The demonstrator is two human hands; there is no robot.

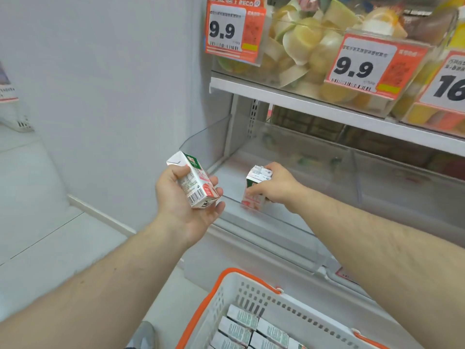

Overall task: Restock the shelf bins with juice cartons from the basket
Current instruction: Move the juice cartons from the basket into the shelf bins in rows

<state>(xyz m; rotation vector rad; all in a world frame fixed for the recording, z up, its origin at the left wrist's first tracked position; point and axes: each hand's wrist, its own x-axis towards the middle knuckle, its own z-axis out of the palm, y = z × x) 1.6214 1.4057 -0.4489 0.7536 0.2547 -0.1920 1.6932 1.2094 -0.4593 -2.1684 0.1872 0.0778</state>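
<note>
Juice cartons fill both hands at a shop shelf. At left, the left hand (187,201) lies palm up in front of the shelf, thumb and fingers curled round a tilted carton (194,181) with its barcode end toward the camera. To its right, the right hand (273,183) reaches into the clear plastic bin (289,222) on the lower shelf, fingers and thumb gripping an upright carton (254,190) that stands near the bin's front left corner. Below, between the forearms, a white basket with orange handles (251,295) holds more cartons (251,328) packed in rows. On the upper shelf at right, clear bins of yellow packets (309,46) carry orange price tags (234,28) reading 9.9.
</note>
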